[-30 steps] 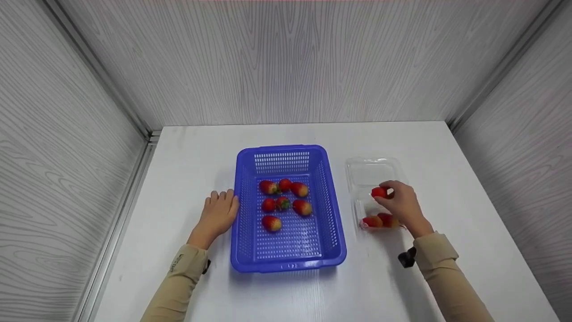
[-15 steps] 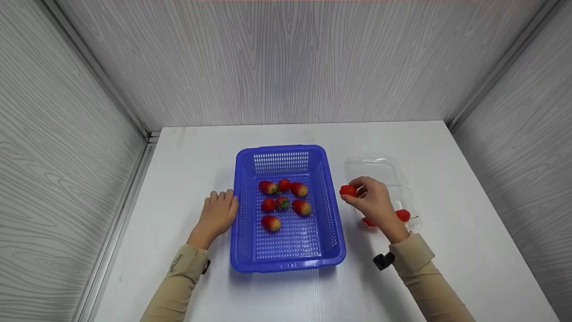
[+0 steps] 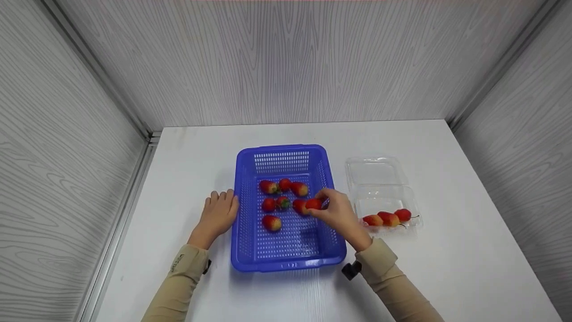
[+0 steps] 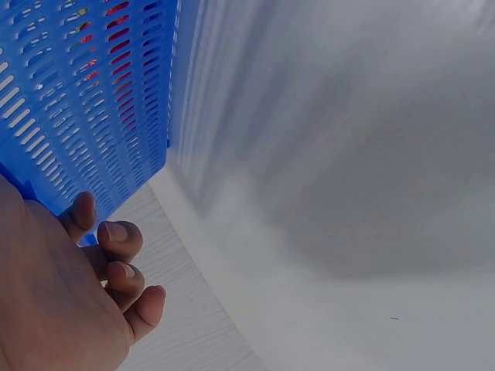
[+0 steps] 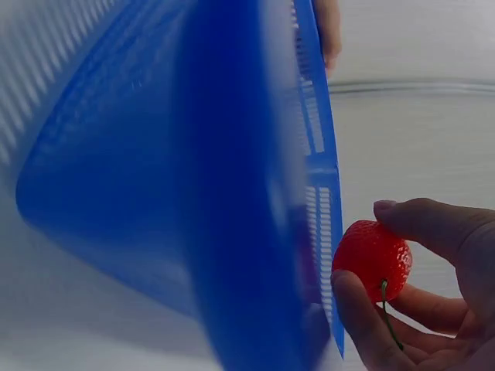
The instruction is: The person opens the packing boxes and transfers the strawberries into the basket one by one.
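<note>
A blue slotted basket stands mid-table with several strawberries on its floor. My right hand reaches over the basket's right wall and pinches a red strawberry between thumb and fingers; the right wrist view shows that strawberry beside the blurred basket wall. My left hand rests on the table against the basket's left wall, fingers relaxed and holding nothing; the left wrist view shows its fingertips by the blue wall. A clear clamshell box to the right holds three strawberries.
The white table is boxed in by grey wood-grain walls at the back and both sides. The clamshell's open lid lies toward the back wall. A metal rail runs along the table's left edge.
My right hand has carried a strawberry leftward from the clamshell box to over the basket. The left hand has stayed by the basket's left wall.
</note>
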`<state>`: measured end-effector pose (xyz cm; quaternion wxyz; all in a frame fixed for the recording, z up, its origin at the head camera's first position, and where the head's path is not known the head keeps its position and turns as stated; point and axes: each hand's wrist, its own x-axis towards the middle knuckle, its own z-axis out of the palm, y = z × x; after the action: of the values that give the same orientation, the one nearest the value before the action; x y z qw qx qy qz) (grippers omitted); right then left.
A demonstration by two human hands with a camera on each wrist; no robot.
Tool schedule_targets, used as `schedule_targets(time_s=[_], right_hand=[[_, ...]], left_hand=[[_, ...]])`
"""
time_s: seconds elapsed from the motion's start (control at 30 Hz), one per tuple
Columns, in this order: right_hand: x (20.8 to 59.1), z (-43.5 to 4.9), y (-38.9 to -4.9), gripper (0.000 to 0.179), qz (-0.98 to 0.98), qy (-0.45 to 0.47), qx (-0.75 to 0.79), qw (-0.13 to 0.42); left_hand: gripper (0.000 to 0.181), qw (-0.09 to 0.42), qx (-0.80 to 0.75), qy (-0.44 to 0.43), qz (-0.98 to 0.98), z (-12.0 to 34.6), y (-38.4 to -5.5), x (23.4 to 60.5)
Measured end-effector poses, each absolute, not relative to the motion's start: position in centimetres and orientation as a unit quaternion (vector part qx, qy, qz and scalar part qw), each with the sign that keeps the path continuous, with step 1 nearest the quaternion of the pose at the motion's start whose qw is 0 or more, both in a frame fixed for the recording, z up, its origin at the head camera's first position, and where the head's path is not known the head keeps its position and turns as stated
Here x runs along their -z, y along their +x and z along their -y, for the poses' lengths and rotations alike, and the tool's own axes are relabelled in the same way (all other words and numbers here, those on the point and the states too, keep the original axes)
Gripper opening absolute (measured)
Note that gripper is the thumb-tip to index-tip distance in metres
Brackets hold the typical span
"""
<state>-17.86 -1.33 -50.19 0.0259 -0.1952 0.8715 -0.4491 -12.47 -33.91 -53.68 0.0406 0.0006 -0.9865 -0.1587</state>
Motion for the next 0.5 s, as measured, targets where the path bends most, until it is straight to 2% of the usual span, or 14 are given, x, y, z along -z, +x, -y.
schedule_targets(time_s=[0.5], right_hand=[[52.9, 6.4, -16.8, 0.022, -0.887, -0.191, 0.415, 0.071]], left_hand=[[0.027, 0.048, 0.151, -0.003, 0.987, 33.9, -12.6, 53.6]])
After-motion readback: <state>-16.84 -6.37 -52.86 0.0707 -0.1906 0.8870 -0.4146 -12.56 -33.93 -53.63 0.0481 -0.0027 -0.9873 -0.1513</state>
